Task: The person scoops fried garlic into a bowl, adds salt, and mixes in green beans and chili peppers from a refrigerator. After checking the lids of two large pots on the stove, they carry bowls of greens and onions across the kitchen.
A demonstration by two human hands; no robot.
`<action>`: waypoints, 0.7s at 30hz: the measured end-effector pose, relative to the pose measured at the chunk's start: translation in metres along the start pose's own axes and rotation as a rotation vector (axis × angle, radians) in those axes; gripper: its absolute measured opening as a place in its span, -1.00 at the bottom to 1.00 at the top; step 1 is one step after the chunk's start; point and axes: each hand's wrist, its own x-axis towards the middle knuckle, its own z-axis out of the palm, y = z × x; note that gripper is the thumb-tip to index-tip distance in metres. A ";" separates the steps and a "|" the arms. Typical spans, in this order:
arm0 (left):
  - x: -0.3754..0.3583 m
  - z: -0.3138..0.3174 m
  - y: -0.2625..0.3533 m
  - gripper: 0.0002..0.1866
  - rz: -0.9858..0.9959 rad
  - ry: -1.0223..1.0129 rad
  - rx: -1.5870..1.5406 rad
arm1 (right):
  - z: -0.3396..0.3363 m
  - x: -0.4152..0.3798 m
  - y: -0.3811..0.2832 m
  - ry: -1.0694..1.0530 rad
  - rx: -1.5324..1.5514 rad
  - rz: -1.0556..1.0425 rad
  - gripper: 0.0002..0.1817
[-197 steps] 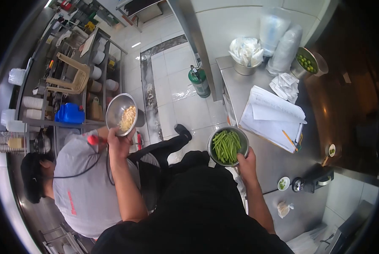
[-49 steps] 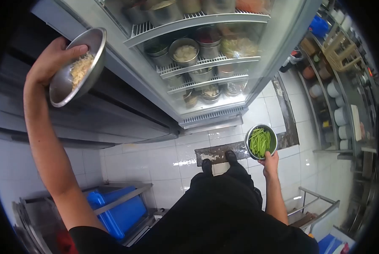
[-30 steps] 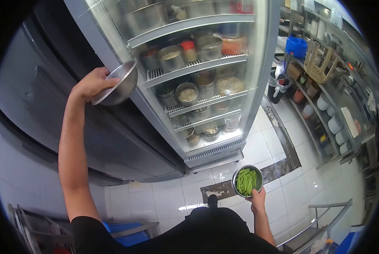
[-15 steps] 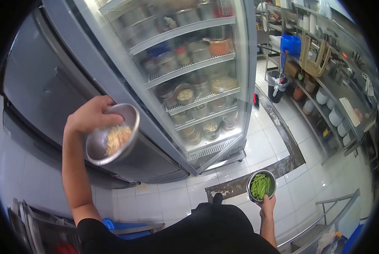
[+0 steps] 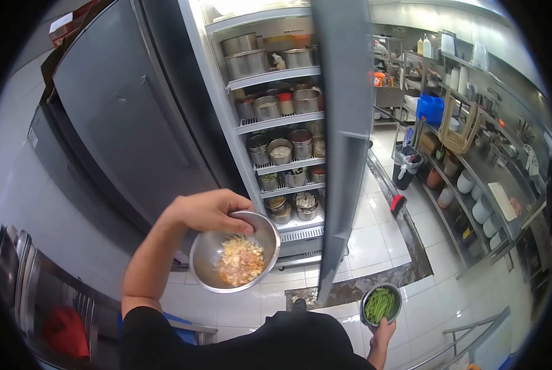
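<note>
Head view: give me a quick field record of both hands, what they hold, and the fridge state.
left hand: grips the rim of a steel bowl of pale chopped food
right hand: holds a small steel bowl of green beans, low by the floor
fridge door: open, swung out edge-on
fridge shelves: wire racks stocked with steel pots and containers
floor: white tiles

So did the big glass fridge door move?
Yes. The glass fridge door was shut against the fridge shelves before; now it stands swung open, edge-on.
</note>
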 end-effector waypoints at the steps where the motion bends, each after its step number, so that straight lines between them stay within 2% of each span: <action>1: 0.006 0.010 -0.013 -0.72 0.007 0.006 -0.032 | -0.014 -0.002 0.005 0.039 -0.012 0.001 -0.42; 4: 0.026 0.050 -0.073 -0.74 -0.040 0.011 -0.139 | -0.048 -0.007 0.016 0.151 -0.059 0.013 -0.42; 6: 0.037 0.082 -0.110 -0.70 -0.057 -0.002 -0.336 | -0.060 -0.018 0.014 0.226 -0.107 0.023 -0.45; 9: 0.050 0.126 -0.169 -0.65 -0.065 -0.011 -0.519 | -0.117 0.012 0.060 0.113 -0.419 -0.218 -0.63; 10: 0.057 0.140 -0.201 -0.63 -0.166 0.002 -0.554 | -0.113 0.013 0.057 0.096 -0.333 -0.203 -0.62; 11: 0.052 0.143 -0.190 -0.61 -0.268 0.030 -0.504 | -0.111 0.010 0.055 0.078 -0.243 -0.193 -0.61; 12: 0.055 0.150 -0.199 -0.61 -0.282 0.033 -0.595 | -0.108 0.005 0.050 0.060 -0.154 -0.182 -0.59; 15: 0.065 0.166 -0.216 -0.60 -0.306 0.064 -0.873 | -0.057 -0.011 0.008 0.002 -0.436 -0.113 -0.55; 16: 0.068 0.164 -0.214 -0.60 -0.301 0.081 -0.940 | -0.053 0.014 0.022 -0.077 -0.260 -0.066 -0.55; 18: 0.079 0.165 -0.234 -0.60 -0.308 0.078 -0.970 | 0.016 -0.006 -0.031 -0.149 -0.383 -0.014 -0.58; 20: 0.087 0.162 -0.247 -0.62 -0.294 0.076 -0.990 | 0.076 -0.004 -0.061 -0.274 -0.330 -0.032 -0.68; 21: 0.091 0.158 -0.253 -0.62 -0.302 0.097 -0.986 | 0.101 0.022 -0.056 -0.357 -0.300 -0.075 -0.61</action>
